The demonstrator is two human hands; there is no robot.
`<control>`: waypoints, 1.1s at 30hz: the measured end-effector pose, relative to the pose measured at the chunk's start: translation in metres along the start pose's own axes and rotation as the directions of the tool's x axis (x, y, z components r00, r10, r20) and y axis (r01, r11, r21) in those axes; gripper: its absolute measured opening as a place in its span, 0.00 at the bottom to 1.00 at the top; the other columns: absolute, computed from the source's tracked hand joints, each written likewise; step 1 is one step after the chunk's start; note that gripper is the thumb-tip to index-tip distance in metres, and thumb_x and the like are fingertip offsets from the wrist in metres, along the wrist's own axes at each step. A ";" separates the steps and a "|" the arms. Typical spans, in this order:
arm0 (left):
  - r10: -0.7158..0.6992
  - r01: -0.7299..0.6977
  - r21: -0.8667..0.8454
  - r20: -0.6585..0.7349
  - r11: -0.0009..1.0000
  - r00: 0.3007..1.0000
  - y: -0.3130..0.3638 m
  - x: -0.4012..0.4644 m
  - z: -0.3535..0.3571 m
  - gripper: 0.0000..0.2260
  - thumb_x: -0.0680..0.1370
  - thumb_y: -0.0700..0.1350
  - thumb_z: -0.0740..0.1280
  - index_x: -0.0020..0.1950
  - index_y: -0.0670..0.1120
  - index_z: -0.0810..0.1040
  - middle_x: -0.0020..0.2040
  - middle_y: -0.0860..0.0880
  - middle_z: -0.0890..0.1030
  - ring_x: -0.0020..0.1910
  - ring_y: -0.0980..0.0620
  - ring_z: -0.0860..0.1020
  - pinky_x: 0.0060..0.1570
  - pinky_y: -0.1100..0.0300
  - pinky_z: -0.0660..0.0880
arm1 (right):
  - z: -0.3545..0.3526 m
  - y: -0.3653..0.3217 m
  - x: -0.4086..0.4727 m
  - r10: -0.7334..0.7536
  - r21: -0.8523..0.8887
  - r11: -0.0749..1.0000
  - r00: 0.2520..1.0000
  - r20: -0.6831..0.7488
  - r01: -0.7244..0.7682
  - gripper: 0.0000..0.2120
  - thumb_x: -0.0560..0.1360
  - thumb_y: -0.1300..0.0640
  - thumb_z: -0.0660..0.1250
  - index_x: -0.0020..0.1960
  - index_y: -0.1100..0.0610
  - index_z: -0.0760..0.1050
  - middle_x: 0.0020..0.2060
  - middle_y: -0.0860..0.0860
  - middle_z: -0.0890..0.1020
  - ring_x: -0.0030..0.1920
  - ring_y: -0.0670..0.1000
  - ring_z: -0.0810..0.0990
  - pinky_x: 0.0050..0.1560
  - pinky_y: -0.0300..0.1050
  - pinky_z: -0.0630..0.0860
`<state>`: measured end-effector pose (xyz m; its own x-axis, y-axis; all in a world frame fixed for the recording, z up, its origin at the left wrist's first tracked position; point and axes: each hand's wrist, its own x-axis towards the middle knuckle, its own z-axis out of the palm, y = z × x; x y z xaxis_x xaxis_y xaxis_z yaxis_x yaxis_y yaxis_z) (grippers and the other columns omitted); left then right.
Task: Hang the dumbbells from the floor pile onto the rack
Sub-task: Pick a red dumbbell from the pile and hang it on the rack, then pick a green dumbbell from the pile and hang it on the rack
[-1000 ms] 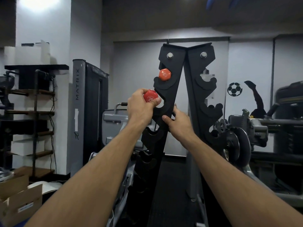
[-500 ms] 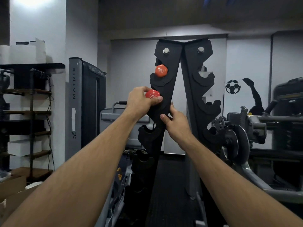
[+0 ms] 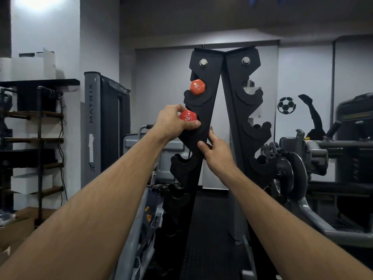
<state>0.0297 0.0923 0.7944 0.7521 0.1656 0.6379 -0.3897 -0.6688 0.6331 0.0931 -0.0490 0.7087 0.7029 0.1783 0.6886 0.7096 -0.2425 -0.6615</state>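
- Left hand (image 3: pixel 171 122) curled around second orange dumbbell (image 3: pixel 187 120) mid-frame, its end at the rack (image 3: pixel 203 110) cradle, below the hung dumbbell (image 3: pixel 197 87).
- Long axis points away from camera, into the cradle.
- Right hand (image 3: pixel 217 151) grips rack edge, just below-right.

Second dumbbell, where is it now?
Head view, centre: the second dumbbell is in the left hand at the rack's second cradle, below the hung dumbbell.

A gym: black notched dumbbell rack (image 3: pixel 226 102) holding an orange dumbbell (image 3: pixel 197 87), grey Matrix machine (image 3: pixel 105 126), weight plates (image 3: pixel 290 174) at right, football decal (image 3: pixel 286 105) on the wall, rubber floor (image 3: pixel 212 229).
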 end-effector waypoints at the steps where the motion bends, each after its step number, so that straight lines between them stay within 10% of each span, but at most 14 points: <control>1: 0.008 -0.008 -0.001 0.007 1.000 1.000 -0.001 -0.001 0.000 0.29 0.71 0.53 0.80 0.68 0.46 0.76 0.61 0.47 0.81 0.60 0.47 0.81 0.64 0.48 0.79 | 0.000 0.000 -0.001 -0.003 0.004 1.000 1.000 0.001 0.003 0.30 0.84 0.55 0.64 0.83 0.46 0.58 0.68 0.47 0.80 0.64 0.49 0.81 0.67 0.52 0.79; 12: -0.027 0.009 -0.191 -0.091 0.982 0.996 -0.005 -0.023 0.015 0.28 0.83 0.62 0.60 0.75 0.44 0.69 0.63 0.47 0.78 0.57 0.53 0.77 0.47 0.65 0.72 | -0.007 -0.011 -0.018 0.004 0.034 0.999 1.000 -0.004 -0.004 0.27 0.84 0.58 0.65 0.80 0.46 0.64 0.66 0.41 0.79 0.54 0.43 0.84 0.58 0.42 0.81; 20: -0.087 0.003 -0.296 -0.269 0.955 0.959 -0.042 -0.071 0.034 0.32 0.81 0.68 0.56 0.78 0.49 0.66 0.73 0.47 0.75 0.70 0.51 0.74 0.72 0.46 0.70 | -0.003 0.002 -0.063 0.055 0.059 0.997 0.997 -0.054 -0.052 0.33 0.83 0.46 0.65 0.84 0.46 0.55 0.78 0.45 0.69 0.71 0.45 0.74 0.62 0.39 0.69; 27: -0.242 0.005 -0.468 -0.448 0.884 0.861 -0.107 -0.186 0.081 0.15 0.86 0.54 0.61 0.68 0.48 0.75 0.61 0.53 0.80 0.60 0.61 0.78 0.55 0.73 0.74 | 0.009 0.069 -0.153 0.170 0.144 0.978 0.975 -0.141 -0.150 0.24 0.83 0.50 0.66 0.78 0.49 0.68 0.65 0.43 0.78 0.57 0.35 0.79 0.67 0.49 0.78; 33: -0.406 0.189 -0.448 -0.457 0.874 0.792 -0.225 -0.308 0.157 0.06 0.83 0.45 0.64 0.58 0.48 0.79 0.50 0.52 0.83 0.49 0.56 0.80 0.51 0.57 0.76 | 0.039 0.166 -0.262 0.393 0.134 0.916 0.913 -0.108 -0.379 0.17 0.81 0.50 0.66 0.70 0.47 0.75 0.55 0.42 0.83 0.56 0.45 0.83 0.63 0.54 0.80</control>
<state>-0.0303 0.0781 0.3866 0.5106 0.7335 0.4486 -0.4362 -0.2287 0.8703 0.0289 -0.0986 0.4067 0.9155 -0.0361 0.4007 0.3903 -0.1619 -0.9064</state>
